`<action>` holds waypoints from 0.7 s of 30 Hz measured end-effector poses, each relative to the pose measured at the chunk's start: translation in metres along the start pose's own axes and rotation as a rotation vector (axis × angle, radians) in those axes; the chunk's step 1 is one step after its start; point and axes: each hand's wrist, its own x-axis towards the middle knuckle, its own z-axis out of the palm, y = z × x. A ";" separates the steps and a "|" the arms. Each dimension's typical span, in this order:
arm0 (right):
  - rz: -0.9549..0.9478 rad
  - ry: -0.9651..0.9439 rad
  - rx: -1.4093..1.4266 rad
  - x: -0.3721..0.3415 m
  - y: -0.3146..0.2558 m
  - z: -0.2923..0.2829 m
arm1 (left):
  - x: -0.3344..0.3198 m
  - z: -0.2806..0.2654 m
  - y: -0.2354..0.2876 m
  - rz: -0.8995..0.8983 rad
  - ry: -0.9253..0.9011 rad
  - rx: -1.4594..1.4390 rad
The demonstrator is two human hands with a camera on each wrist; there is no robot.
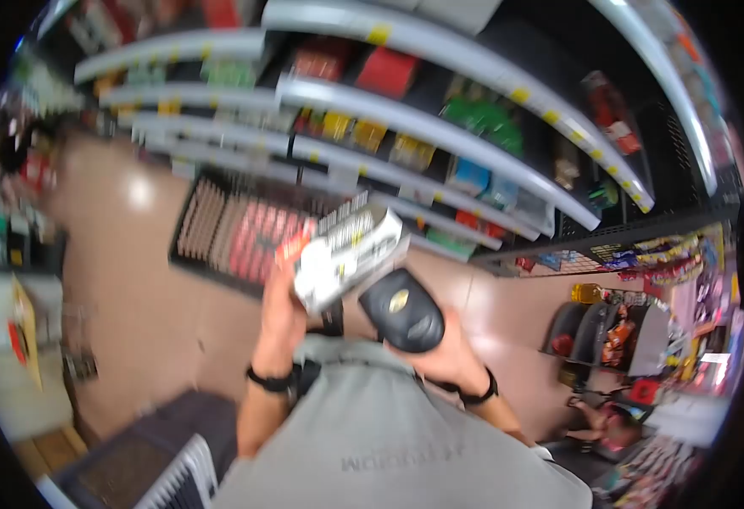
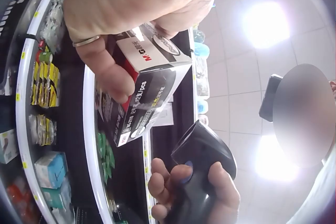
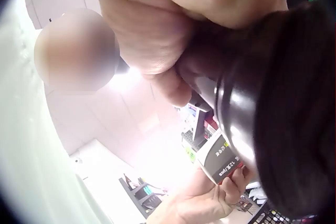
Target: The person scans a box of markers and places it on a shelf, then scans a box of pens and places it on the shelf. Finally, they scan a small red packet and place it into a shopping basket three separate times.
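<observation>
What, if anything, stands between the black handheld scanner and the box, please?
Nothing visible does: the right hand holds the black scanner close beside the box in the left hand, and the left wrist view shows a gap with no object between them.

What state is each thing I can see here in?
Box: tilted, held in the left grip; whether sealed, unclear
Scanner: held in the right grip, facing the box; whether triggered, unclear
Black crate: on the floor, contents blurred
Shelves: stocked
Ceiling light: lit
</observation>
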 end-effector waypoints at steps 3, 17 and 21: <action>-0.146 0.150 -0.063 -0.003 -0.004 -0.016 | 0.008 0.004 0.003 -0.106 -0.108 0.060; -0.528 0.506 0.260 -0.029 0.020 -0.160 | 0.056 0.227 -0.036 -0.028 -0.626 0.140; -0.579 0.573 0.317 -0.052 0.020 -0.207 | 0.053 0.305 -0.072 -0.005 -0.766 0.260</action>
